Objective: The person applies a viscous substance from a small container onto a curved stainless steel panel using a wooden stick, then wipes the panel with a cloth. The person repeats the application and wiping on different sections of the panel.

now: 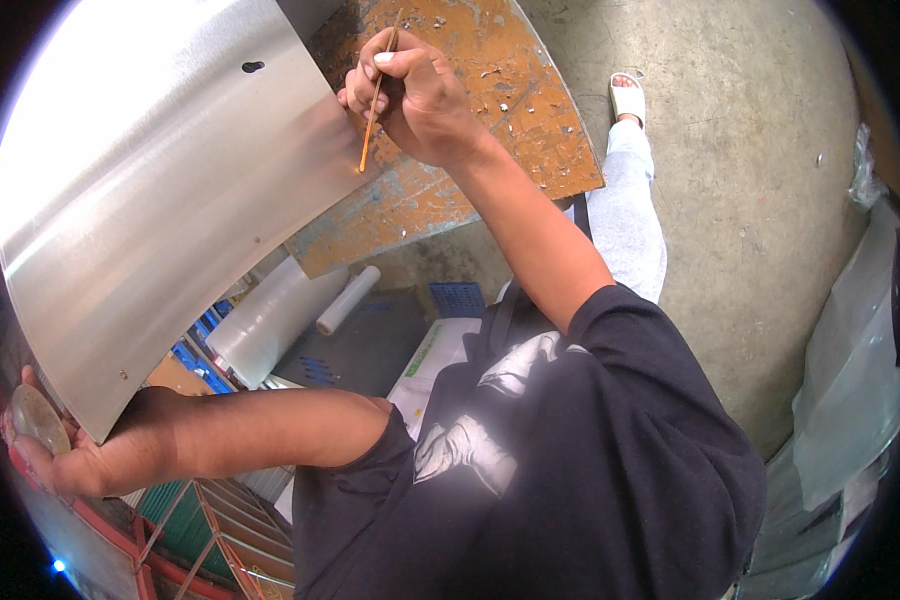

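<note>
My right hand (415, 95) is closed round a thin wooden stick (371, 125). The stick's orange lower tip is at the edge of a large brushed metal sheet (160, 190); whether it touches cannot be told. The sheet has a keyhole-shaped slot near the top and small holes along its near edge. At the lower left, my left hand (90, 465) is closed round a small, round, translucent dish (40, 418), right beside the sheet's lower corner. What the dish holds is unclear.
Beneath the sheet stands a worn orange-brown table (510, 110) strewn with small scraps. Rolls of clear film (280, 320) lie below it, near a blue basket (457, 298). Plastic-wrapped material (840, 370) stands at the right. A red metal frame (120, 535) is at the lower left.
</note>
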{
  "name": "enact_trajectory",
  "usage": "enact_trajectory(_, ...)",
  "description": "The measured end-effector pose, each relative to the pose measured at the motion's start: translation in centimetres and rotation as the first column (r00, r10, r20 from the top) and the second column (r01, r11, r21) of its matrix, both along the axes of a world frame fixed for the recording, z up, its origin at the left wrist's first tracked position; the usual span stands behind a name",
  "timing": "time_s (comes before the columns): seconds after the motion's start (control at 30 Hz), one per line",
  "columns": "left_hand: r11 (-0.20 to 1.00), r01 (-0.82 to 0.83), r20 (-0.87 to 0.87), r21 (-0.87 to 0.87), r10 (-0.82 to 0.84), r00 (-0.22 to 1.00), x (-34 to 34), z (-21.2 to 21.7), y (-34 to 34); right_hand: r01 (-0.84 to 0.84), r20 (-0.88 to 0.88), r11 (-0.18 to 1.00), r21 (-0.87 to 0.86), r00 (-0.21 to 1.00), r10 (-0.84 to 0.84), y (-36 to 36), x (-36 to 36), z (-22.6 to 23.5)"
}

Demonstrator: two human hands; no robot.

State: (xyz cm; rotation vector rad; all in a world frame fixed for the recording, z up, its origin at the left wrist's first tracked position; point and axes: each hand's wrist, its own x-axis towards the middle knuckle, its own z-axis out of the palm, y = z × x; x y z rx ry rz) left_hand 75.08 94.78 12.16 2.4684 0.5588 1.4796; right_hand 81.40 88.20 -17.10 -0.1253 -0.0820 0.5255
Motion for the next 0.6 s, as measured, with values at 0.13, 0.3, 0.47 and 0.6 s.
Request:
enact_trajectory(0.13,1.0,0.029,0.011,-0.007,-0.029,1.0,0.1,-0.01,-0.11,0.01,0.01,1.0,-0.018,1.0,-0.009,0.0,0.03,0.12)
enact_trajectory(0.3,0.999,0.016,0.042,-0.046,-0.014,0.999,0.16,-0.26,-0.42,0.001,0.001,1.0,-0.032,1.0,-0.001,0.02,-0.01,-0.06)
enact_trajectory(0.47,0.999,0.029,0.027,-0.017,-0.029,0.999,0.35,-0.02,-0.29,0.017,0.011,1.0,0.006,1.0,-0.017,0.26,0.05,-0.42)
enact_trajectory(0.6,1.0,0.018,0.046,-0.013,-0.018,0.999,0.2,-0.16,-0.24,0.032,0.007,0.999,0.026,0.999,-0.032,0.37,0.03,-0.6)
